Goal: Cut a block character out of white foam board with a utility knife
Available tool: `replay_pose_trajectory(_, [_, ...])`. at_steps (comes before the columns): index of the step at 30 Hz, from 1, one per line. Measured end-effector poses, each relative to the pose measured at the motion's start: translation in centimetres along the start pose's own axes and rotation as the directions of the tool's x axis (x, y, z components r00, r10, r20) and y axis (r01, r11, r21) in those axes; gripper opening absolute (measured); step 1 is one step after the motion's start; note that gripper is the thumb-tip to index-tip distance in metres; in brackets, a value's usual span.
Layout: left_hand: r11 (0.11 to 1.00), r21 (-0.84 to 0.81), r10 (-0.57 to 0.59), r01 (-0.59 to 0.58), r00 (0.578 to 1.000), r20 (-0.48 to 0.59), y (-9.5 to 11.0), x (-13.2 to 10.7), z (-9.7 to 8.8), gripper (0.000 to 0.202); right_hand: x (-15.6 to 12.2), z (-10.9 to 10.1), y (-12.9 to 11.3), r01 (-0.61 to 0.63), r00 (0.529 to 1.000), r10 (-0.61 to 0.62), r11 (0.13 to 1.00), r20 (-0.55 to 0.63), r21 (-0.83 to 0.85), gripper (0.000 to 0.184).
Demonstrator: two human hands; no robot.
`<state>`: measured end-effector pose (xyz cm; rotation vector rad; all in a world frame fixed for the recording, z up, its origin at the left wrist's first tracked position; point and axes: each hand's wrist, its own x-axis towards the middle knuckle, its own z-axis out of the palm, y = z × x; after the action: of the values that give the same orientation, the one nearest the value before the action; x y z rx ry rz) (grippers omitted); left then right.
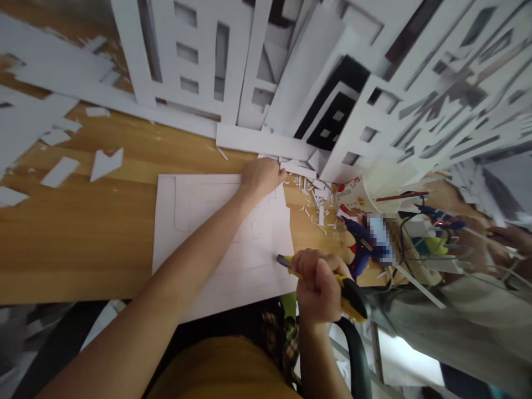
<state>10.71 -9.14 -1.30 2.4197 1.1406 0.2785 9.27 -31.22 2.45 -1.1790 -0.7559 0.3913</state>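
A white board (166, 221) with faint pencil-drawn rectangles lies on the wooden table, its near edge reaching past the table's edge. My left hand (262, 177) is at the board's far edge, fingers curled down over it, and my forearm crosses the drawn surface. In my right hand (318, 282) is a yellow and black utility knife (351, 296), gripped in a closed fist. The knife's metal front end points left, over the right part of the board. Whether its tip touches the board I cannot tell.
White cut panels with window openings (187, 50) stand along the back. Small scraps (318, 199) lie right of the board, larger offcuts (60, 172) at left. A paper cup (355, 194), a blue glue gun (361, 244) and cables are at right, near another person's hand (511, 238).
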Motion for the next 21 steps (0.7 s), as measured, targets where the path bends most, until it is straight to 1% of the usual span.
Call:
replay_pose_trajectory(2, [1.0,0.026,-0.007,0.007,1.0,0.016,0.1,-0.2,-0.1,0.047,0.2,0.0,0.4,-0.028,1.0,0.028,1.0,0.005,-0.009,0.037])
replay_pose_trajectory(5, [0.999,0.035,-0.001,-0.001,0.999,0.048,-0.3,-0.1,-0.8,0.054,0.0,0.1,1.0,-0.014,0.999,0.014,1.0,-0.032,0.008,0.037])
replay_pose_trajectory(6, [1.0,0.021,0.015,-0.016,0.997,0.077,-0.6,0.0,-1.2,0.054,-0.1,0.1,1.2,0.002,0.999,-0.001,1.0,-0.044,0.021,0.038])
replay_pose_trajectory(7, [0.999,-0.008,0.041,-0.04,0.99,0.135,-1.0,0.2,-1.8,0.052,-0.2,0.1,1.4,0.021,0.998,-0.019,0.999,-0.055,0.035,0.038])
replay_pose_trajectory(8, [0.996,-0.055,0.079,-0.069,0.971,0.224,-1.5,0.5,-2.5,0.046,-0.3,0.1,1.5,0.044,0.997,-0.041,0.998,-0.06,0.05,0.039])
replay_pose_trajectory(9, [0.988,-0.118,0.129,-0.095,0.935,0.331,-1.9,0.7,-3.2,0.04,-0.4,0.1,1.6,0.07,0.996,-0.066,0.996,-0.06,0.062,0.039])
replay_pose_trajectory(10, [0.974,-0.196,0.191,-0.113,0.877,0.44,-2.3,1.0,-4.0,0.036,-0.6,0.0,1.7,0.097,0.994,-0.093,0.993,-0.059,0.07,0.038])
replay_pose_trajectory(11, [0.96,-0.255,0.236,-0.116,0.827,0.51,-2.6,1.3,-4.6,0.038,-0.8,-0.1,1.8,0.122,0.991,-0.119,0.99,-0.055,0.072,0.038])
replay_pose_trajectory(12, [0.956,-0.276,0.243,-0.101,0.801,0.547,-2.9,1.5,-5.2,0.041,-1.1,-0.2,1.9,0.142,0.989,-0.139,0.988,-0.048,0.067,0.037])
replay_pose_trajectory(13, [0.954,-0.284,0.245,-0.093,0.785,0.569,-2.9,1.6,-5.6,0.041,-1.4,-0.4,2.0,0.158,0.987,-0.156,0.986,-0.042,0.059,0.036])
replay_pose_trajectory(14, [0.956,-0.277,0.242,-0.091,0.779,0.578,-2.9,1.7,-5.9,0.041,-1.7,-0.5,2.1,0.17,0.985,-0.168,0.984,-0.033,0.05,0.034])
replay_pose_trajectory(16, [0.963,-0.247,0.236,-0.111,0.791,0.565,-2.5,1.7,-6.3,0.043,-2.1,-0.6,2.5,0.205,0.979,-0.203,0.978,-0.034,0.043,0.032])
replay_pose_trajectory(19, [0.961,-0.225,0.257,-0.16,0.82,0.512,-1.8,1.3,-6.3,0.048,-2.3,-0.5,3.1,0.25,0.967,-0.247,0.968,-0.061,0.033,0.032])
replay_pose_trajectory(21, [0.959,-0.215,0.266,-0.182,0.836,0.48,-1.6,0.9,-6.4,0.049,-2.2,-0.5,3.3,0.249,0.967,-0.247,0.968,-0.068,0.027,0.032])
